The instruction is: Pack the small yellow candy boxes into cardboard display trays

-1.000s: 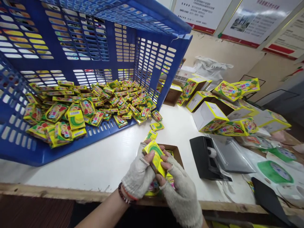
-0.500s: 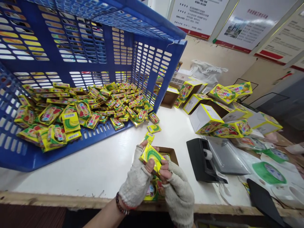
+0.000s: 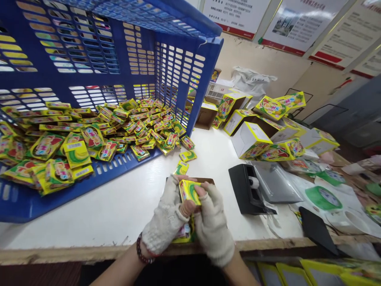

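Observation:
Both my hands, in off-white fingerless gloves, hold a small yellow-and-green carton [image 3: 189,191] between them. My left hand [image 3: 166,214] grips its left side with the thumb on the near edge. The fingers of my right hand [image 3: 212,220] close on its right end. Below the hands is an open cardboard box [image 3: 205,180] with printed cartons inside, largely hidden by the gloves. Just beyond it, a loose yellow carton [image 3: 181,167] lies on the white tabletop [image 3: 119,214]. Another loose carton [image 3: 188,155] rests a little farther off.
A blue plastic crate [image 3: 205,75] lies on its side at the left, with many small cartons [image 3: 98,135] spilling toward its open edge. On the right stand a black tape dispenser [image 3: 241,190], larger yellow display boxes [image 3: 253,139] and green tape rolls [image 3: 323,197].
The small carton has turned and tilted in my hands, and my right hand has come up around its right end. The whole view has shifted slightly.

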`<state>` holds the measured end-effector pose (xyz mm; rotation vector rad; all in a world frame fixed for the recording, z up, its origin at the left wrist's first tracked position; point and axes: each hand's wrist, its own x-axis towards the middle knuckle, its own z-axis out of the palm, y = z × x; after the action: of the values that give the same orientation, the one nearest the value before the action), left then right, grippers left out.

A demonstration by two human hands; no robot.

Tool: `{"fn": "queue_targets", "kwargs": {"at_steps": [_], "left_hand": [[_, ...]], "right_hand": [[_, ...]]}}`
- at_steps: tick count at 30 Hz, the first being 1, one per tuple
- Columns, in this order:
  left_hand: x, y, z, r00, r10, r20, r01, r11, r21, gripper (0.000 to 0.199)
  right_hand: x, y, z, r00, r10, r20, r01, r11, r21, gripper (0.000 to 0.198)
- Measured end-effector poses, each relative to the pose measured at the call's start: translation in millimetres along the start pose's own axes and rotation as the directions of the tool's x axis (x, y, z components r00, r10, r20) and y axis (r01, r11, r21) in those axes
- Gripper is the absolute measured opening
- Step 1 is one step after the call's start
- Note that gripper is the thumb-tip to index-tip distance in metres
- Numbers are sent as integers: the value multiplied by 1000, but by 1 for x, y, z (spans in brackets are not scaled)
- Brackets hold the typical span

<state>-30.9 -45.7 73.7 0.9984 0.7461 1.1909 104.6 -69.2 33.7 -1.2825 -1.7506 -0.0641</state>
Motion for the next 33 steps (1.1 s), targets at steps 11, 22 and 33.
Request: {"fn": "queue_targets", "kwargs": {"at_steps": [11, 22, 33], "left_hand": [[26, -6, -23, 944, -95, 317, -328, -137, 935, 40], [32, -21, -40, 953, -24, 302, -303, -40, 952, 40], [14, 10, -22, 961, -275, 22, 273, 934, -232, 40]], "right_hand": [[69, 43, -66, 382, 279, 881, -126, 960, -249, 17], [63, 16, -39, 183, 334, 925, 371, 848, -379, 21], [66, 23, -45, 14, 300, 954, 390, 877, -281, 32]]}}
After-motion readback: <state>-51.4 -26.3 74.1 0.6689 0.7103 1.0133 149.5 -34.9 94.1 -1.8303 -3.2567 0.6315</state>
